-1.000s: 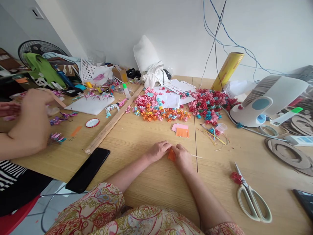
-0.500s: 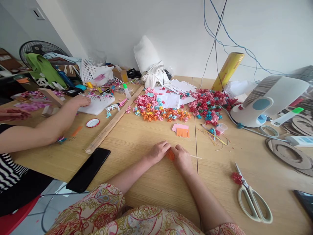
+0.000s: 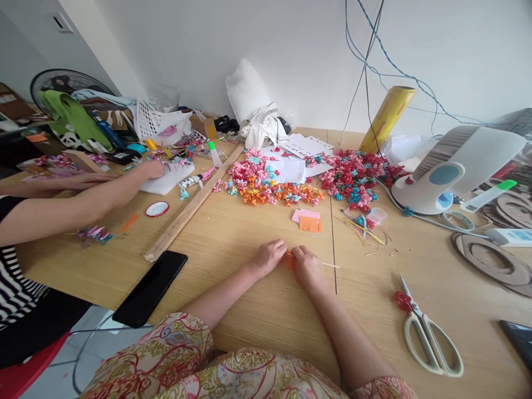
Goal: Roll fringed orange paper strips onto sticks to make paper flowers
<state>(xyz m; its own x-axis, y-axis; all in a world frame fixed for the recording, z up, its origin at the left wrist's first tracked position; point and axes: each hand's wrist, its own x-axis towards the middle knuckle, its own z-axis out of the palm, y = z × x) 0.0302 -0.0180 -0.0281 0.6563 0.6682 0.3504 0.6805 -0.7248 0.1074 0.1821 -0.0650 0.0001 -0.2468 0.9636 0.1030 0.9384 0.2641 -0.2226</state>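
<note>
Low over the table, my left hand [image 3: 269, 258] and my right hand [image 3: 308, 270] nearly meet. Between their fingertips is a small piece of orange paper [image 3: 290, 260], its lower edge hanging down. Both hands are closed in a pinch on it. A thin pale stick [image 3: 331, 266] pokes out to the right from behind my right hand; its other end is hidden. Just beyond my hands lie a fringed orange paper piece [image 3: 311, 224] and a pink paper piece [image 3: 299, 214], partly overlapping.
Scissors [image 3: 428, 332] lie at right, a black phone [image 3: 152, 288] at left. A wooden bar [image 3: 195, 205] separates off a co-worker's arm [image 3: 87, 205]. Behind are heaps of paper flowers [image 3: 349, 174], a white desk fan [image 3: 453, 172] and a yellow roll [image 3: 386, 119].
The orange paper between my fingers has turned and now shows narrower, with its edge hanging. At left, the co-worker's hands have shifted right, uncovering a small bundle of colourful pieces on the table.
</note>
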